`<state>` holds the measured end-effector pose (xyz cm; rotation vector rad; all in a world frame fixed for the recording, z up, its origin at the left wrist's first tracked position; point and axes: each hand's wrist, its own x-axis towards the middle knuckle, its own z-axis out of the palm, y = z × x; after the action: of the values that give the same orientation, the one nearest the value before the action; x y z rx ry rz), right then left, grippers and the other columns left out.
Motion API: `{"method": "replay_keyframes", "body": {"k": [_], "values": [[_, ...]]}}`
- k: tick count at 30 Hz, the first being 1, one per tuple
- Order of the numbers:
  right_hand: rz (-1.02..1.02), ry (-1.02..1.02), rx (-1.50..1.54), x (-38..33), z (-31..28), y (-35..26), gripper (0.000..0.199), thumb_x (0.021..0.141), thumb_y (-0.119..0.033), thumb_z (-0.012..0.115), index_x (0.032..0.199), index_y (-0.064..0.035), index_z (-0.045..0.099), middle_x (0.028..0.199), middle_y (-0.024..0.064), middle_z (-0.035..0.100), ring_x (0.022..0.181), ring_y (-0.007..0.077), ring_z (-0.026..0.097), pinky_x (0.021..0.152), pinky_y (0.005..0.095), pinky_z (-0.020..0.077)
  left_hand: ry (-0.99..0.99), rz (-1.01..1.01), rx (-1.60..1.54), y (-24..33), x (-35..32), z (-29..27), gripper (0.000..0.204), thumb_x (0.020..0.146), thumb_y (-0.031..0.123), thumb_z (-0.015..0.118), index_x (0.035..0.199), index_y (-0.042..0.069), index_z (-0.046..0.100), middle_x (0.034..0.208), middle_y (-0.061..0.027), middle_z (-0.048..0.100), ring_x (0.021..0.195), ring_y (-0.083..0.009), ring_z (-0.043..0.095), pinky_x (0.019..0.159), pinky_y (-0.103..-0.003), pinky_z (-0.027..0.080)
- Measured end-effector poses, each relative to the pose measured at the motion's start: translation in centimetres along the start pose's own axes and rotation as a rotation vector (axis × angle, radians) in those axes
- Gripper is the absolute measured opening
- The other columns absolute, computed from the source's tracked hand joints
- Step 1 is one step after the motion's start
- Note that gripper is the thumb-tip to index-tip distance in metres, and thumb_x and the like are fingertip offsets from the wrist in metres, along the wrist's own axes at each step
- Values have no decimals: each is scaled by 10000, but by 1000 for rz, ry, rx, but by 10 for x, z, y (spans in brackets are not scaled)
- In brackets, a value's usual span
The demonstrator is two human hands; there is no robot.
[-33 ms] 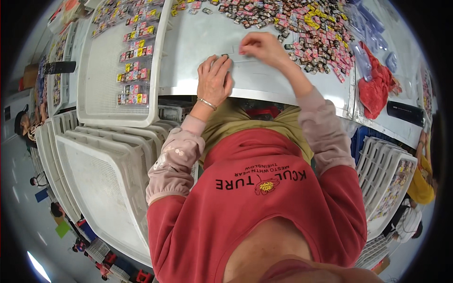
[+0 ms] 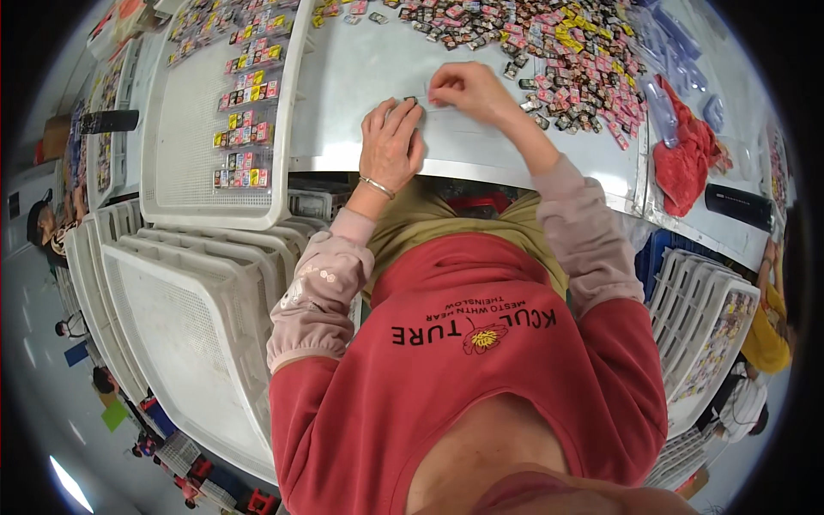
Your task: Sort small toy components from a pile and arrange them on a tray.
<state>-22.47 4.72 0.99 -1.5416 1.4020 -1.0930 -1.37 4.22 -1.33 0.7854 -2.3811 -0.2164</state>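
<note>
While my left hand point(image 2: 390, 142) lies flat and open on the white worktop point(image 2: 360, 77) near its front edge, my right hand point(image 2: 468, 90) pinches a small dark packet point(image 2: 410, 100) beside it; the white perforated plastic tray point(image 2: 184, 129) at the left edge holds rows of small colourful packets point(image 2: 245, 120).

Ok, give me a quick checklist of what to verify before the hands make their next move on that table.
1. Left hand flat and steady on the table: ok.
2. Right hand pinching a small piece at its fingertips: cannot tell, too small to make out.
3. Bare table surface around both hands: ok.
4. Pile of small packets close to the right hand: ok.
5. White tray to the left has bare mesh beside its rows of packets: ok.
6. Red cloth lies apart from the hands: ok.
</note>
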Motion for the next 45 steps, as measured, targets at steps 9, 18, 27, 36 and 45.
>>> {"method": "replay_keyframes", "body": {"k": [9, 18, 27, 36, 45], "values": [[-73, 189, -576, -4, 59, 5, 113, 752, -90, 611, 839, -50, 672, 788, 126, 634, 714, 303, 621, 642, 410, 502, -3, 1, -86, 0, 1, 4, 416, 725, 27, 586, 1141, 22, 580, 1173, -117, 558, 1115, -315, 490, 943, -414, 393], [-69, 572, -578, -69, -62, -16, 118, 825, -34, 596, 914, -26, 672, 853, 125, 661, 767, 258, 643, 669, 323, 505, -52, 18, 30, 6, 7, -6, 430, 745, 26, 564, 1175, 33, 572, 1212, -100, 546, 1149, -334, 461, 956, -429, 370], [191, 638, -606, -53, -179, 57, 220, 804, -178, 675, 997, -78, 698, 927, 115, 688, 822, 214, 668, 730, 306, 514, -105, 0, -103, 1, 2, -4, 408, 798, 87, 584, 1199, 12, 560, 1246, -123, 538, 1215, -340, 440, 1001, -446, 343], [204, 371, -908, -19, -188, 74, 393, 723, -282, 744, 1060, -98, 662, 856, 107, 649, 755, 248, 615, 692, 339, 496, -83, -9, -83, 3, 0, -5, 390, 814, 125, 592, 1194, 42, 566, 1243, -120, 543, 1214, -355, 446, 1010, -431, 338], [-116, 168, -176, -29, -38, 1, 261, 749, -80, 722, 1004, -57, 671, 903, 44, 619, 771, 136, 601, 661, 256, 486, -76, 16, -44, 0, -1, -4, 417, 800, 156, 616, 1196, 40, 557, 1240, -112, 534, 1197, -344, 446, 1000, -453, 346]]}}
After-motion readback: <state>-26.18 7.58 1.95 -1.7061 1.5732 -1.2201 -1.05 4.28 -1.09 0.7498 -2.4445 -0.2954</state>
